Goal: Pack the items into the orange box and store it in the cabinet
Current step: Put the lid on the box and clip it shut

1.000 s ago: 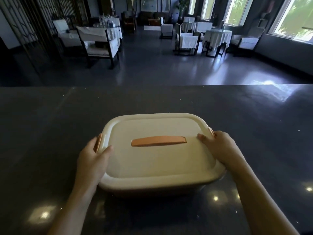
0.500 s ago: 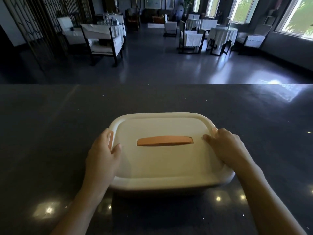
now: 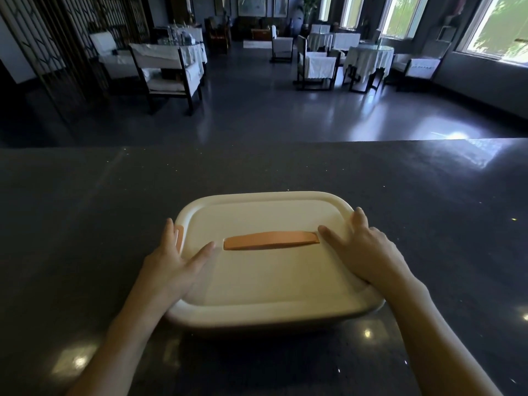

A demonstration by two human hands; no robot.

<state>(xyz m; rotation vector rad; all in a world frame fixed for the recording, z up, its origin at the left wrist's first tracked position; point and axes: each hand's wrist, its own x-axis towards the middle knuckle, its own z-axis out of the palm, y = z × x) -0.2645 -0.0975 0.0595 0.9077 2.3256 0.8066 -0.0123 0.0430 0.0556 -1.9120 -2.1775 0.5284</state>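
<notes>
A dark, polished floor (image 3: 285, 115) stretches away far beyond the orange box (image 3: 271, 315). Over it, far beyond the box and to its right, bright windows (image 3: 508, 27) stand along the wall. A round cloth-covered table (image 3: 368, 57) is also far beyond the box on that side, and a white-cushioned chair (image 3: 168, 72) is far beyond it to the left.

The box stands on a dark speckled counter (image 3: 85, 210), which spreads out on every side of it. The box is closed by a cream lid (image 3: 265, 281), and little of the box's body shows under the lid's rim.

The left hand (image 3: 171, 267) lies flat on the box's left side. Its fingers are straight and spread, its thumb lies on the lid, and its other fingers reach over the box's left edge. It grips nothing.

The right hand (image 3: 368, 252) lies flat on the box's right side in the same way, with straight fingers near the right rim and nothing in its hold.

An orange handle (image 3: 271, 240) lies flat along the middle of the box's top, and each thumb tip points at one of its ends. A small orange clip (image 3: 179, 238) shows at the box's left edge, beside the left hand's fingers.
</notes>
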